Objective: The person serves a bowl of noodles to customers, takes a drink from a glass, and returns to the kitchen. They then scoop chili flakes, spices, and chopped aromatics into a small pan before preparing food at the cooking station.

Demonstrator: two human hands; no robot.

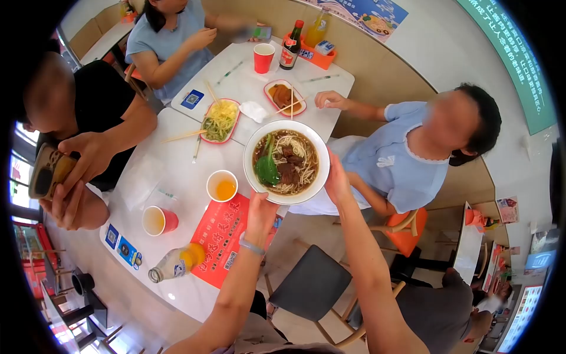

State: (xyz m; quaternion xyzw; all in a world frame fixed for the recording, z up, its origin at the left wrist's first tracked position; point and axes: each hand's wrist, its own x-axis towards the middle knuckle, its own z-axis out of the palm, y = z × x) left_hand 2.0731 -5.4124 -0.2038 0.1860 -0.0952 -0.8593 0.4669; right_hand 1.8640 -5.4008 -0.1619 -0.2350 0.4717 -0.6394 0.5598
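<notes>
A white bowl (250, 183) of noodle soup with meat chunks and green leaves is held up between my two hands, over the table's right edge. My left hand (262, 213) grips the rim at the lower left, its fingers mostly hidden under the bowl. At the lower right side of the rim, my right hand (338, 180) holds the bowl, fingers partly hidden. Beneath my left hand lies a red paper placemat (219, 242). Left of the bowl stands a paper cup (222, 186) with orange drink. A dish of shredded vegetables (220, 121) sits at the upper left.
The white table (141, 177) also bears a second cup (160, 221), an orange drink bottle (177, 263), a red cup (263, 58), a dark bottle (290, 46) and a small meat dish (285, 98). Three people sit around it. A dark chair (311, 283) stands below the bowl.
</notes>
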